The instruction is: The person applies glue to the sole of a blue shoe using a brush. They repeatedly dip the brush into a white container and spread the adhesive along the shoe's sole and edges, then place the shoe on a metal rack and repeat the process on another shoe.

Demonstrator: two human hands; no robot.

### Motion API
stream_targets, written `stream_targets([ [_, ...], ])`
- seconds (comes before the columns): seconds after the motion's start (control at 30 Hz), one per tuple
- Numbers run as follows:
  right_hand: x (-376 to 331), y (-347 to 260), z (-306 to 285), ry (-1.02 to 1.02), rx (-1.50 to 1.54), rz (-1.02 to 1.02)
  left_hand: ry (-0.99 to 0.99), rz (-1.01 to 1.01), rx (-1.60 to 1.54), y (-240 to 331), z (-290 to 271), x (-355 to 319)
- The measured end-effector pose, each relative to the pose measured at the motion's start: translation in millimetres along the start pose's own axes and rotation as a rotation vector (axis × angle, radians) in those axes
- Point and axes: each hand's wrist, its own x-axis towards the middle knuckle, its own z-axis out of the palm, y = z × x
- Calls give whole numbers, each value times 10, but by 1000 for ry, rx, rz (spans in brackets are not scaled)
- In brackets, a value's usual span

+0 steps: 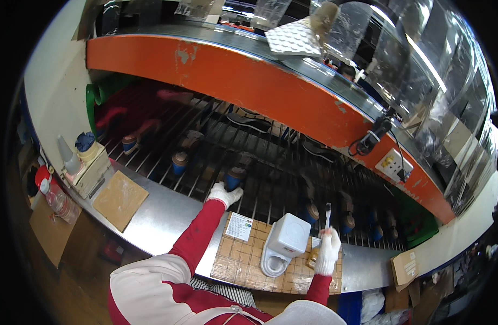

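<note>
My left hand (pixel 225 195), in a white glove, reaches onto the bar rack with its thumb and fingers around the blue heel end of a dark shoe (pixel 235 177). Further right, my right hand (pixel 328 252), also gloved, is closed on a small brush (pixel 328 215) like a toothbrush, held upright with its head up. Between my hands a white plastic dispenser (pixel 290 236) with a round cup at its near end stands on a tape-covered cardboard sheet (pixel 235 265). Beside my right hand is a yellowish bottle or jar (pixel 313 258), partly hidden by the glove.
More blue-heeled shoes (pixel 179 161) stand along the bar rack (pixel 205 179). An orange beam (pixel 222 81) crosses above it, with a power socket (pixel 394 164) at right. At left are a tan square board (pixel 120 201), a grey cone (pixel 68 157) and a plastic bottle (pixel 59 201).
</note>
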Motion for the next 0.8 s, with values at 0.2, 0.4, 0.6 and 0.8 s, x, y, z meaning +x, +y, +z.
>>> stream_targets([
  [0.2,1114,561,475,-85,-914,120,-243,-239,6,-620,-183,-820],
  [0.4,1549,818,721,-235,-881,240,-517,-352,383,-732,-228,-1123],
  [0.6,1856,629,642,-273,-768,218,-532,-344,379,-786,-223,-1006],
  [0.8,1698,-115,566,-199,-100,499,-589,-330,442,-751,-163,-966],
])
